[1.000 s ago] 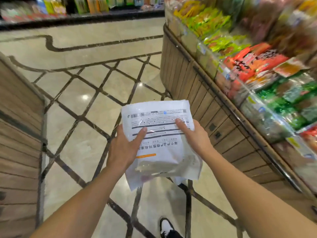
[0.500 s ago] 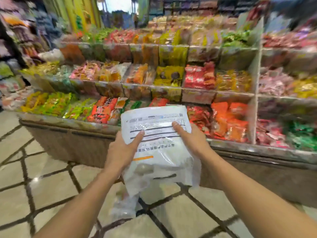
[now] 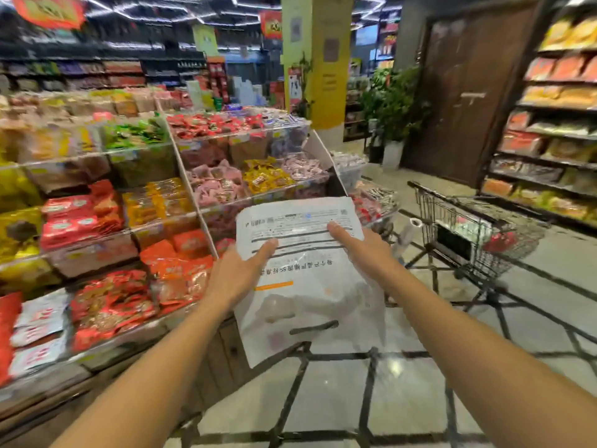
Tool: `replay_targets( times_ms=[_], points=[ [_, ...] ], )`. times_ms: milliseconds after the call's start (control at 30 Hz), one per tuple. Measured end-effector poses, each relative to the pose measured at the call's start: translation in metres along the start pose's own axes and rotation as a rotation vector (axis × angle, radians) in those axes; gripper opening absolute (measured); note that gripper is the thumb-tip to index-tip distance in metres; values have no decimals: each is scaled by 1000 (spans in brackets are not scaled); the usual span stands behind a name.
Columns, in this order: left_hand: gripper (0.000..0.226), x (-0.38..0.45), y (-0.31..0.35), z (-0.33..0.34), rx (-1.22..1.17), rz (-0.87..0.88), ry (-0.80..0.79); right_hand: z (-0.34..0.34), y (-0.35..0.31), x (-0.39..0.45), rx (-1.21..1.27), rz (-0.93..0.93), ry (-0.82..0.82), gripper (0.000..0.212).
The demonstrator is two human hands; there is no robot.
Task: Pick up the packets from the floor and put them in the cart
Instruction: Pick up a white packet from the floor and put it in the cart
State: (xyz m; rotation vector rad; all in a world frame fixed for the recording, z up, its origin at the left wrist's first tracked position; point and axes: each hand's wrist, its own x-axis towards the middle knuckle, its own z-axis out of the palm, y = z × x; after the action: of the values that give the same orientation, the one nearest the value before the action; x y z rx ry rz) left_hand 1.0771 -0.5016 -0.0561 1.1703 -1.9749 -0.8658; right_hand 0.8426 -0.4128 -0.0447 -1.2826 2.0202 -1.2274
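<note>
I hold a white plastic packet (image 3: 307,286) with printed black lines, text and an orange stripe in front of me at chest height. My left hand (image 3: 237,276) grips its left edge with the thumb on top. My right hand (image 3: 361,250) grips its right edge the same way. A dark wire shopping cart (image 3: 478,231) stands on the floor to the right and ahead of the packet, apart from it, with some red and white items inside.
A tiered snack display (image 3: 135,215) full of coloured packets fills the left side, its wooden base close to my left arm. Stocked shelves (image 3: 549,134) line the far right. A yellow pillar (image 3: 319,59) and potted plant (image 3: 391,105) stand behind. Tiled floor (image 3: 403,383) lies below.
My view has swung right and up from the floor to the snack display, and the cart has come into sight. Both hands keep the same hold on the packet.
</note>
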Motion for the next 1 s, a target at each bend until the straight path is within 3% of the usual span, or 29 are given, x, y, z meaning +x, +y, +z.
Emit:
replay_targets(
  times_ms=[300, 467, 600, 700, 833, 933, 1000],
  points=[
    [59, 85, 138, 249, -6, 107, -232, -229, 144, 39, 55, 147, 224, 37],
    [47, 125, 198, 366, -87, 186, -341, -318, 216, 64, 88, 272, 353, 66],
    [57, 172, 229, 461, -44, 211, -444, -380, 277, 98, 84, 333, 431, 46],
    [66, 216, 249, 535, -52, 209, -511, -420, 320, 137, 89, 380, 488, 60],
    [58, 275, 283, 625, -80, 225, -594, -480, 368, 190, 75, 459, 561, 51],
    [54, 314, 315, 684, -74, 226, -636, -533, 395, 228, 57, 511, 585, 58],
    [48, 337, 338, 720, -84, 247, -639, -568, 412, 252, 45, 518, 614, 46]
  ],
)
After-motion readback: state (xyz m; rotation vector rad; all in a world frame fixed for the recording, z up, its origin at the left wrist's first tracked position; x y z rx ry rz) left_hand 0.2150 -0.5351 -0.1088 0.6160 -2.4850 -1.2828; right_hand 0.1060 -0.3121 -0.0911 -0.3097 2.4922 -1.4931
